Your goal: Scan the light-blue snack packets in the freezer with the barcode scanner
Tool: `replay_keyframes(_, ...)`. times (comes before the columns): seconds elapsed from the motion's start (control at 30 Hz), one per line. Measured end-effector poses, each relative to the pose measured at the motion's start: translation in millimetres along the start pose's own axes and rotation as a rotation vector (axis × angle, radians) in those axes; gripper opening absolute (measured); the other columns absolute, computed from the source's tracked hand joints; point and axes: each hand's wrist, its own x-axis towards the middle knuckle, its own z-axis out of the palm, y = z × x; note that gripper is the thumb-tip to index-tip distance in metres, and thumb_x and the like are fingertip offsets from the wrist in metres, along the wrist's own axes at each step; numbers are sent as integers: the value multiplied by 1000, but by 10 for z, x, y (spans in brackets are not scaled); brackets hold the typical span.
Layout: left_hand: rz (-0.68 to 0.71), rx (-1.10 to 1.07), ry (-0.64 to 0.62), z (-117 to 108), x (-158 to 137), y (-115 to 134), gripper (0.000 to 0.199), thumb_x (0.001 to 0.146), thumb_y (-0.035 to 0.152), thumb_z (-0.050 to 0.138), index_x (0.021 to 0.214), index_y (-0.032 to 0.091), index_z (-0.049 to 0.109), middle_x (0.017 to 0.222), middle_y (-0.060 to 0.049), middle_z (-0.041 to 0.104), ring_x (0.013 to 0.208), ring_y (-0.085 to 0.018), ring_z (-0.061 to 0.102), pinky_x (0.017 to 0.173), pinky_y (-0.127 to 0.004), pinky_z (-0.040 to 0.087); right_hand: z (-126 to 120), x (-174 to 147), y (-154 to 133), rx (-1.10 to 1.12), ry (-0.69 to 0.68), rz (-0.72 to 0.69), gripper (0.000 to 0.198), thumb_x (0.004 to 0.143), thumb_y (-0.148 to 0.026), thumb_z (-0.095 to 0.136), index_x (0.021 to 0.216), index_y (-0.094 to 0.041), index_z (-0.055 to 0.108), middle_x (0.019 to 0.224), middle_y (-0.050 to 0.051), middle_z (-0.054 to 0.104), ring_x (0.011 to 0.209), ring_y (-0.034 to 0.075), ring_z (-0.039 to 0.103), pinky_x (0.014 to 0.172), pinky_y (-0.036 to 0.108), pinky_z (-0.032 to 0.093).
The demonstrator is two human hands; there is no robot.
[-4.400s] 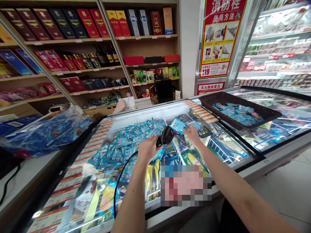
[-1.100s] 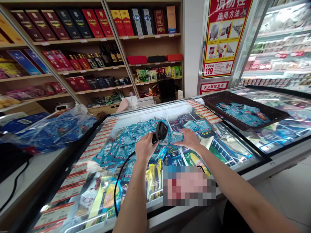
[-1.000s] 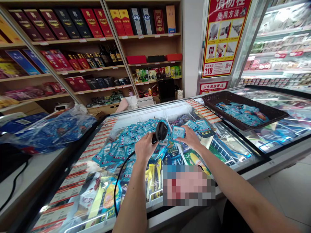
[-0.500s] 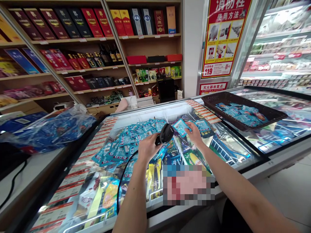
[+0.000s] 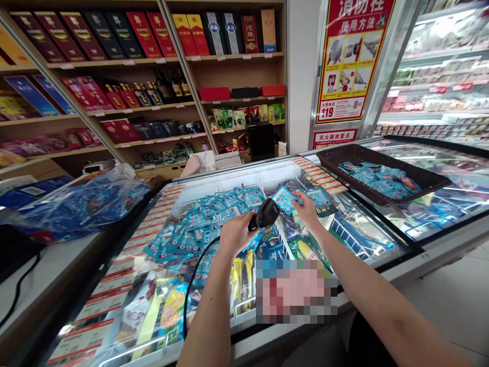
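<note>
My left hand (image 5: 236,233) is closed round the handle of a black barcode scanner (image 5: 266,214), whose cable loops down over the freezer's glass. In my right hand (image 5: 305,210) a small blue packet (image 5: 284,199) is pinched by its right edge, its printed back with a white label facing up. The scanner's head is close to the packet's lower left side. Many similar blue packets (image 5: 202,216) lie spread in a heap on the glass, left of and beyond my left hand. Another blue packet (image 5: 319,197) lies just right of my right hand.
A brown tray (image 5: 424,189) holding more blue packets rests on the freezer (image 5: 431,257) at right. Clear plastic bags of blue packets (image 5: 95,199) sit on the counter (image 5: 64,270) at left. Shelves of boxes (image 5: 237,61) stand behind. A blurred patch hides part of the front.
My left hand has moved the barcode scanner slightly right, nearer the blue packet. My right hand and its packet have hardly moved.
</note>
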Motion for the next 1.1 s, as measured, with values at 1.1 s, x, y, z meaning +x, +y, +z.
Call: replay_keyframes(1.1,6,33,11,29,-5,-7,31,81,37,54,111,26,55,102,-1,69,86,-20,64,61,-27,39,-6,10,-10,73,20,-22,35,80,-37,51,111,-22,57,109,6,65,89,20,61,63,29,47)
